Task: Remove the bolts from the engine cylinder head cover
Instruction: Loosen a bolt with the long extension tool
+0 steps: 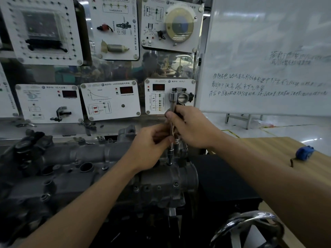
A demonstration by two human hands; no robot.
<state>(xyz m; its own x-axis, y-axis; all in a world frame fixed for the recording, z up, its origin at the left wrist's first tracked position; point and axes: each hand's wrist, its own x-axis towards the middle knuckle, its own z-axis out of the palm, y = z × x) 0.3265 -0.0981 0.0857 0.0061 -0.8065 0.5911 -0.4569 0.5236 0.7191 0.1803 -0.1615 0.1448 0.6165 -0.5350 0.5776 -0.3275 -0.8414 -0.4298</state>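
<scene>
The grey engine cylinder head cover (93, 158) lies across the lower left and middle of the head view. A chrome socket wrench (173, 102) stands upright, its lower tip on a bolt (169, 164) at the cover's right end. My right hand (189, 127) grips the upper shaft of the wrench. My left hand (152, 145) pinches the shaft lower down, just above the socket. The bolt head is hidden under the socket.
White sensor display panels (111, 100) stand right behind the engine. A whiteboard (268, 56) fills the upper right. A wooden table (279, 158) with a blue tape measure (304, 153) is at right. A chrome handwheel (249, 228) sits at bottom right.
</scene>
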